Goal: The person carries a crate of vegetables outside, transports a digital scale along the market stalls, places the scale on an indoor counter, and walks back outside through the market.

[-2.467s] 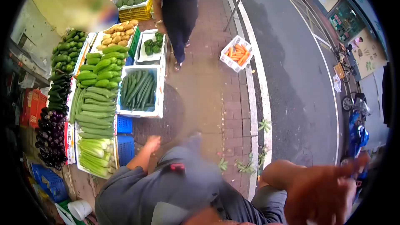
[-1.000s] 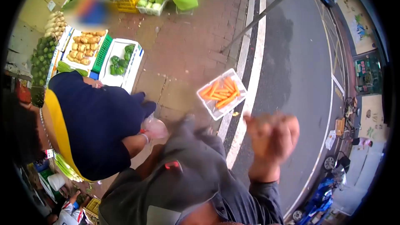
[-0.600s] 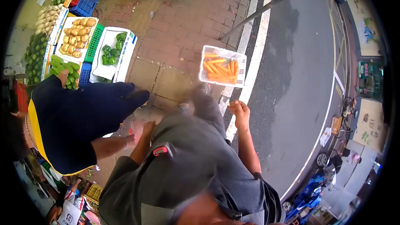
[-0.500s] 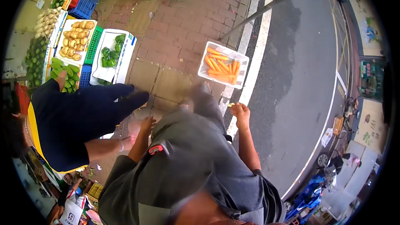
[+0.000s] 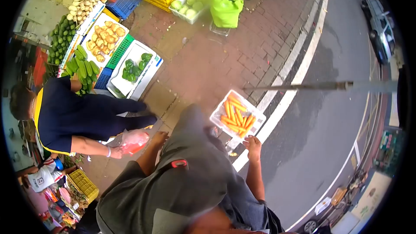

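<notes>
A white basket [image 5: 215,113] of orange carrots [image 5: 237,118] stands on the ground ahead, at the pavement's edge. My right hand [image 5: 252,145] is beside its near corner with fingers apart and nothing visible in them; whether they touch the rim I cannot tell. A small yellowish scrap [image 5: 233,154] shows low on the kerb side, left of that hand. My left hand [image 5: 159,139] hangs by my left thigh, fingers loosely bent, with nothing seen in it.
At left, a person in dark clothes [image 5: 93,119] holds a pinkish plastic bag [image 5: 133,141] by the stall. Green peppers [image 5: 132,71], potatoes [image 5: 104,38] and cucumbers [image 5: 63,37] lie in trays. A bright green bag [image 5: 227,8] stands ahead; a pole [image 5: 303,86] rises at the kerb.
The carrot basket is now closer to my right hand. The small yellowish piece that hand held has left its fingers, which have spread. The view has turned, and more of the stall ahead shows.
</notes>
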{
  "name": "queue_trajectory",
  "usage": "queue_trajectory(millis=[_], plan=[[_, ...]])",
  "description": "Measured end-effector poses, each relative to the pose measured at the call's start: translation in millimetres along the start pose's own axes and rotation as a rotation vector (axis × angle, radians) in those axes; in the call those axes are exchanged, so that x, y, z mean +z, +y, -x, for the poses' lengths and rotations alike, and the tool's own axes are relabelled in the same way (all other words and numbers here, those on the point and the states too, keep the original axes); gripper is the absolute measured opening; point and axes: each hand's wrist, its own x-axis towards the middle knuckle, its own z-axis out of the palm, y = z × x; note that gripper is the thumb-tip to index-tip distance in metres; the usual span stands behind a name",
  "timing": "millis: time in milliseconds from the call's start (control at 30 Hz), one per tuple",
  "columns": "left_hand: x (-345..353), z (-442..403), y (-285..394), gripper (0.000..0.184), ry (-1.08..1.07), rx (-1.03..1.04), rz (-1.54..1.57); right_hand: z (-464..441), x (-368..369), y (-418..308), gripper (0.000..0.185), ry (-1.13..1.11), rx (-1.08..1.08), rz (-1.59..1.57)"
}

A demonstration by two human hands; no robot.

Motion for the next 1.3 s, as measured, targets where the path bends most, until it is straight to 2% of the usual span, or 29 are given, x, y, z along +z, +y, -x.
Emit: queue_trajectory(millis=[33, 100, 133, 167, 233, 300, 333, 400, 433, 500, 533, 600, 700, 800, 833, 900, 933, 967, 1033, 1067, 1133, 1167, 1233, 1267, 1300], plan=[[9, -37, -18, 0.047, 0.058, 0.049, 0.069, -13, 3, -14, 0.031, -0.001, -0.007, 0.014], [14, -95, -34, 0.043, 0.057, 0.125, -0.049, -37, 14, -45, 0.031, 0.01, -0.018, 0.003], [15, -114, -24, 0.042, 0.059, 0.162, -0.108, -59, 17, -52, 0.031, -0.006, -0.029, 0.049], [14, -94, 20, 0.041, 0.073, 0.104, -0.102, -75, 25, -65, 0.031, -0.012, -0.039, 0.067], [10, -122, 60, 0.042, 0.072, 0.162, -0.253, -110, 40, -86, 0.031, -0.041, -0.078, 0.106], [5, -195, 74, 0.041, 0.009, 0.237, -0.386, -147, 53, -109, 0.031, -0.088, -0.159, 0.154], [-5, -202, 129, 0.041, 0.013, 0.166, -0.331, -162, 72, -128, 0.031, -0.007, -0.045, 0.098], [-20, -170, 237, 0.04, -0.009, -0.013, -0.232, -195, 86, -151, 0.028, -0.028, -0.019, 0.059], [-25, -193, 259, 0.038, -0.022, -0.022, 0.114, -214, 93, -166, 0.027, -0.033, -0.022, 0.095], [-38, -251, 301, 0.035, -0.02, 0.03, 0.367, -244, 107, -196, 0.025, -0.039, -0.03, 0.159], [-49, -250, 341, 0.033, -0.01, 0.099, 0.426, -257, 114, -224, 0.026, -0.082, 0.055, 0.024], [-69, -231, 443, 0.028, -0.005, 0.266, 0.544, -294, 113, -246, 0.029, -0.019, 0.034, 0.061], [-76, -259, 531, 0.02, -0.019, 0.301, 0.56, -345, 101, -278, 0.031, 0.037, 0.012, 0.042], [-53, -287, 590, 0.019, -0.009, 0.266, 0.384, -378, 84, -317, 0.034, 0.127, 0.009, -0.036], [-46, -305, 589, 0.017, -0.133, 0.339, 0.397, -394, 62, -315, 0.034, 0.126, -0.008, 0.026], [-21, -332, 612, 0.017, -0.197, 0.33, 0.278, -429, 39, -327, 0.032, 0.166, 0.12, 0.018], [-4, -341, 634, 0.018, -0.134, 0.259, 0.19, -449, 28, -338, 0.032, 0.189, 0.216, 0.042], [12, -344, 650, 0.02, -0.07, 0.175, 0.103, -491, 1, -312, 0.032, 0.14, 0.261, 0.209], [46, -332, 686, 0.025, 0.026, 0.0, 0.119, -572, -50, -262, 0.033, 0.023, 0.332, 0.553], [64, -336, 717, 0.027, 0.079, -0.066, 0.147, -592, -59, -290, 0.026, 0.065, 0.335, 0.412], [93, -332, 750, 0.032, 0.036, -0.106, 0.219, -631, -75, -349, 0.012, 0.153, 0.331, 0.127], [101, -336, 770, 0.034, 0.017, -0.119, 0.256, -621, -65, -433, 0.014, 0.14, 0.21, 0.073], [124, -338, 824, 0.034, -0.082, 0.158, 0.035, -689, -87, -471, 0.027, 0.13, 0.001, 0.214], [143, -350, 852, 0.034, -0.099, 0.254, -0.032, -699, -78, -551, 0.036, 0.166, 0.118, 0.046], [162, -362, 881, 0.033, -0.11, 0.352, -0.099, -735, -85, -581, 0.036, 0.138, 0.041, 0.083]])
